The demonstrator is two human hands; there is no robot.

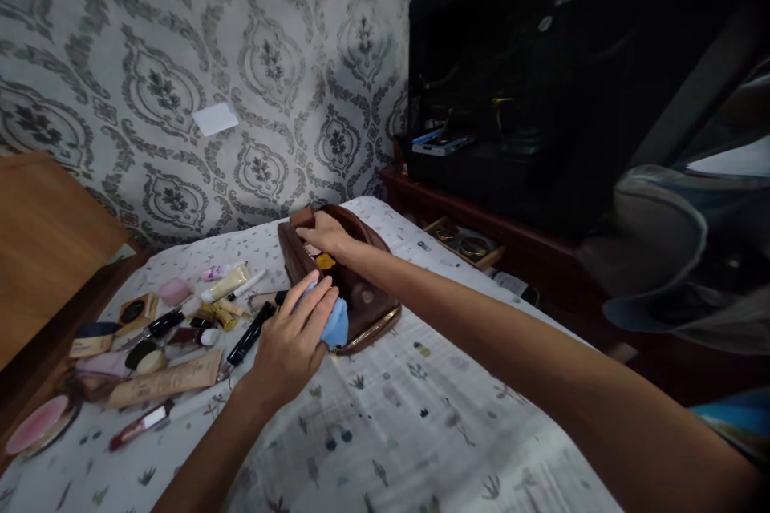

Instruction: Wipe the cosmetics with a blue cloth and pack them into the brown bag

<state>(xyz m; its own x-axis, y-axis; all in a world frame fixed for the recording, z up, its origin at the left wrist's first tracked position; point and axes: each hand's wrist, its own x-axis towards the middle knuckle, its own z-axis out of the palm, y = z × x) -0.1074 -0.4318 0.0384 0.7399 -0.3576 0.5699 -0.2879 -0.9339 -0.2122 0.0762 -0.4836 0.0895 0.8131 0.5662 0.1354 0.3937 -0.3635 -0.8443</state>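
Note:
A brown leather bag [378, 306] with a gold zipper lies unzipped on the patterned white cloth. My left hand [294, 345] is at its near left edge, fingers closed over a blue cloth [335, 327]. My right hand [328, 234] reaches across to the bag's far end and grips its rim beside a brown tab; some of its fingers are hidden. A small yellow thing [326, 261] shows inside the bag below the right wrist. To the left of my left hand lies a black tube [251, 333].
Makeup is spread over the left side: a beige tube [168, 379], a lip gloss [141, 425], a pink compact [39, 425] and several others. A wooden board [54, 248] rises at left. On the right are a dark TV screen [541, 96], a drawer with glasses [466, 244] and a grey cap [655, 248].

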